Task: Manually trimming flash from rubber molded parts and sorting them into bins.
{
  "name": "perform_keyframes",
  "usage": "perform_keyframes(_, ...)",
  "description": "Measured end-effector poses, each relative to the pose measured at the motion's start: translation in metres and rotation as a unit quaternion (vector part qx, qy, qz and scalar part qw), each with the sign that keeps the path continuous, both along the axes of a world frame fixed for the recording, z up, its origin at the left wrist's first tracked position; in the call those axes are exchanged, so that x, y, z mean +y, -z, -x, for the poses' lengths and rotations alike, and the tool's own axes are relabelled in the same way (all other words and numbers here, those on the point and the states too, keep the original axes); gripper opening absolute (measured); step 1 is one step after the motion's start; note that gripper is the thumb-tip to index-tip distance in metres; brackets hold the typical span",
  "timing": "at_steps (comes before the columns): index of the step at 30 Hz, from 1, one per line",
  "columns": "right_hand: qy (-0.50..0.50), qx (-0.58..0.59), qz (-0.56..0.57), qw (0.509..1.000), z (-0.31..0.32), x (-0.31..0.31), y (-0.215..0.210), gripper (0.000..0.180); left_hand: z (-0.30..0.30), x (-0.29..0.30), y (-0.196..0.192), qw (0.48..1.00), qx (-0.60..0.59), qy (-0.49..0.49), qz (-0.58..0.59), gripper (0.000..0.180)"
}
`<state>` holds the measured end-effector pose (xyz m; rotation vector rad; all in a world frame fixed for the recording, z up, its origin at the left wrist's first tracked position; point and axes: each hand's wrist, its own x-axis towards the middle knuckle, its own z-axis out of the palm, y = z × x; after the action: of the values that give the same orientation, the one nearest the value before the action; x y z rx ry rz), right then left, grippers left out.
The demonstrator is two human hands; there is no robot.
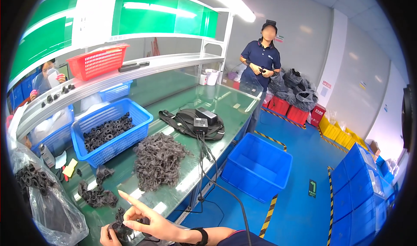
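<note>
Low in the head view, my left hand [108, 236] is closed around a small clump of black rubber parts [119, 227]. My right hand [158, 224], a black band on its wrist, is just beside it. Its index finger stretches out while the thumb and other fingers close on a small ribbed black rubber part [143, 221]. Beyond my hands, a few dark rubber scraps [97, 196] lie on the green table [184, 176]. A large heap of thin black rubber trimmings [158, 161] rests farther right.
A blue basket [145, 118] holds many black rubber parts. At left stands a clear plastic bag [61, 211] of similar parts. A black strap pack with cables [191, 122] lies on the table. An empty-looking blue bin [258, 165] is on the floor. A co-worker [263, 59] stands beyond.
</note>
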<state>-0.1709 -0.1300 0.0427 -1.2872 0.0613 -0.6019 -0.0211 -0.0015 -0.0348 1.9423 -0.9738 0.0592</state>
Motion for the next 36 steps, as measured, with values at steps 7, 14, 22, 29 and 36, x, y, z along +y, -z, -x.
perform_keyframes(7,0.003,0.026,-0.018,0.999,-0.014,-0.006,0.012,0.069,-0.001,-0.004,-0.004,0.999,0.016,0.027,-0.013,0.020)
perform_keyframes(14,-0.003,0.018,-0.036,0.999,-0.031,-0.013,0.026,0.069,-0.002,-0.003,-0.001,1.000,0.010,0.025,-0.008,0.017)
perform_keyframes(22,-0.014,0.035,-0.047,0.998,-0.036,-0.017,0.031,0.068,-0.003,-0.003,-0.002,0.999,0.019,0.016,-0.030,0.017)
perform_keyframes(29,-0.020,0.033,-0.036,0.999,-0.039,-0.014,0.034,0.068,-0.004,-0.003,-0.002,0.999,0.012,0.021,-0.023,0.017)
perform_keyframes(36,-0.043,0.033,-0.051,0.997,-0.040,-0.012,0.032,0.067,-0.002,-0.003,-0.004,1.000,0.015,0.021,-0.017,0.017)
